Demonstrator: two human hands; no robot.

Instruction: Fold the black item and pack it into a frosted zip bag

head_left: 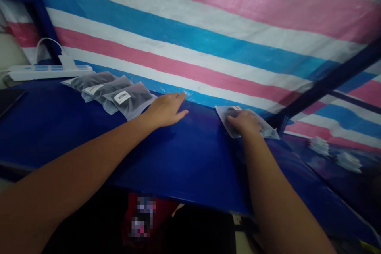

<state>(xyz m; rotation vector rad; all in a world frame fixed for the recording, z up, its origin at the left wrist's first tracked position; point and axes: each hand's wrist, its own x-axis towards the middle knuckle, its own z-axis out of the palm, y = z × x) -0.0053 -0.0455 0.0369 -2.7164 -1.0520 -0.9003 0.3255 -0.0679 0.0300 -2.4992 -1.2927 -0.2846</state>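
Observation:
My left hand (168, 109) hovers over or rests on the blue table, fingers stretched out and thumb apart, with nothing in it. Just left of its wrist lies a frosted plastic bag (138, 97) with a white barcode label (122, 97) and something dark inside. More such bags (99, 77) overlap it in a row behind. My right hand (248, 121) lies over another frosted bag (228, 127) with dark contents, near the back edge at right. Its thumb is spread from the fingers, which lie across the bag and are partly blurred.
A white power strip (50, 72) with a plugged-in cable stands at the back left. A dark flat object (10, 99) lies at the left edge. Striped sheeting (178, 39) hangs behind the table (184, 162). A dark frame bar (327, 83) slants at right, near white bundles (348, 161).

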